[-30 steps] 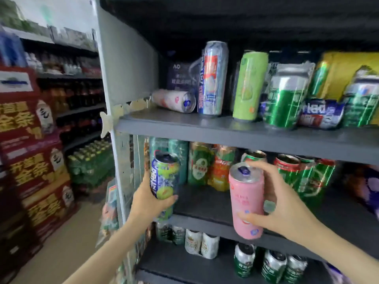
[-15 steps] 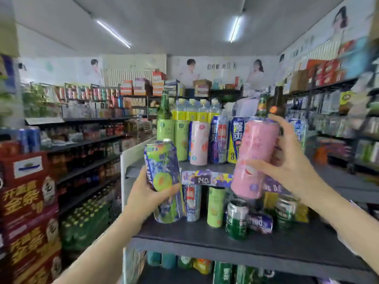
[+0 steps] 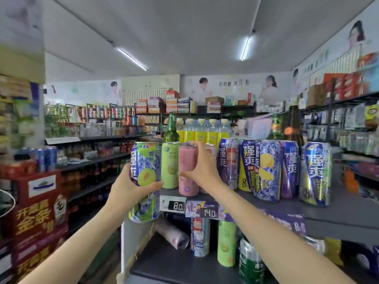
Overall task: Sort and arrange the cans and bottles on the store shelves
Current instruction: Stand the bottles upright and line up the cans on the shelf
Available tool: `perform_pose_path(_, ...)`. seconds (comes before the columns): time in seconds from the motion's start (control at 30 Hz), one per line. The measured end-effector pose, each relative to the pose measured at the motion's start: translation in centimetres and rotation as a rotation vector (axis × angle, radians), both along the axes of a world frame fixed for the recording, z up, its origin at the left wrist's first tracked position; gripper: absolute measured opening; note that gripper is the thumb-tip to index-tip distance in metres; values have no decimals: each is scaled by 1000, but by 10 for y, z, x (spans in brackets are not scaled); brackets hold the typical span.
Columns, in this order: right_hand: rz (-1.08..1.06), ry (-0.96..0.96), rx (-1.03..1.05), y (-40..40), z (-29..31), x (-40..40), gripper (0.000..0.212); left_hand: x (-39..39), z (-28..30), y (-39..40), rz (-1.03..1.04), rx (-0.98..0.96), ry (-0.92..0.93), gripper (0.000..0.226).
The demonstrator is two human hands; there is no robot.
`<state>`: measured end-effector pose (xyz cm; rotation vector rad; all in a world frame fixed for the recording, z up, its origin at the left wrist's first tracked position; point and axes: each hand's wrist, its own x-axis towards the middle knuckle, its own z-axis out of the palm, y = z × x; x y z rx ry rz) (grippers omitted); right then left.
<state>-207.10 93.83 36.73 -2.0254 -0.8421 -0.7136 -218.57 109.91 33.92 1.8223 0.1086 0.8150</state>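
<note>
My left hand (image 3: 131, 189) grips a tall blue-and-green melon can (image 3: 145, 165), held upright just left of the top shelf (image 3: 338, 214). My right hand (image 3: 202, 169) grips a slim pink can (image 3: 187, 173) that stands at the shelf's front edge, beside a slim light-green can (image 3: 170, 165). Another pale pink can is partly hidden behind my right hand. Right of it stands a row of tall blue and purple cans (image 3: 266, 171).
A green glass bottle (image 3: 171, 132) and several yellow bottles (image 3: 202, 132) stand behind the cans. Price tags (image 3: 208, 212) hang on the shelf edge. The shelf below holds a toppled pink can (image 3: 172, 234), upright cans (image 3: 226, 242) and green cans. Red cartons (image 3: 34, 214) are stacked at left.
The view rose from the lower shelves to the top shelf. My right hand carried the pink can up and set it at the shelf front; my left hand lifted the melon can beside it.
</note>
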Motion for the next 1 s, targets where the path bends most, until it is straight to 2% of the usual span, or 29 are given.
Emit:
perform_pose_path(0.13,-293,-249,-285,24,1,17,90,19,-5,28,7,74,32,63)
perform_pose_path(0.27,-553,-326,-483,28,7,25,86,32,-7,44,-48,65,29,57)
perform_pose_path(0.37,-565,-298,-551,23,14,28,85,39,-6,50,-103,45,32,54)
perform_pose_path(0.43,-510,-230,-541,16,17,26,84,43,-5,53,-136,44,37,51)
perform_pose_path(0.53,-482,-197,-405,-8,14,13,81,47,2,48,-188,90,32,50)
perform_pose_path(0.73,-694,-263,-313,-88,4,-4,68,61,11,-3,-366,124,-12,51)
perform_pose_path(0.8,-748,-230,-283,-113,12,-4,72,72,11,-27,-434,113,-2,60)
perform_pose_path(0.9,-795,-187,-243,-145,22,-3,75,91,12,-68,-497,108,32,85)
perform_pose_path(1.0,-803,-205,-166,-172,30,-2,66,105,15,-107,-511,109,28,63)
